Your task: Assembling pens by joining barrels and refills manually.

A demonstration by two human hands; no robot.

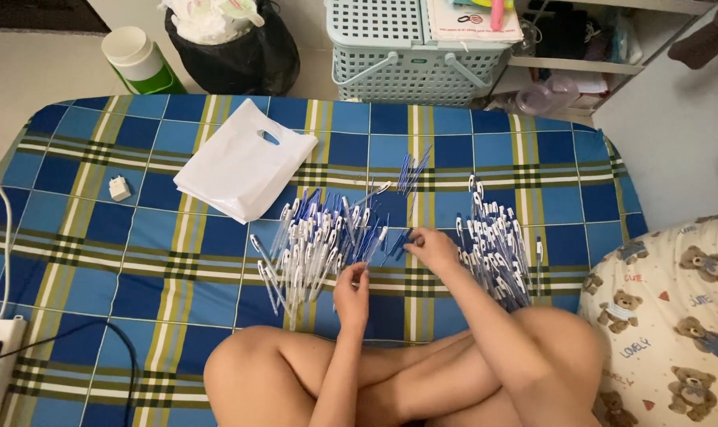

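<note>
Both hands reach out over the plaid sheet (98, 261): the left hand (352, 294) rests with fingers curled at the near edge of the left pile of pens (315, 237), while the right hand (432, 247) pinches a few blue caps (398, 241) between the piles. Sorted pens (495, 245) lie grouped at the right, seemingly kept apart. A white plastic bag (244, 168) lies farther left.
</note>
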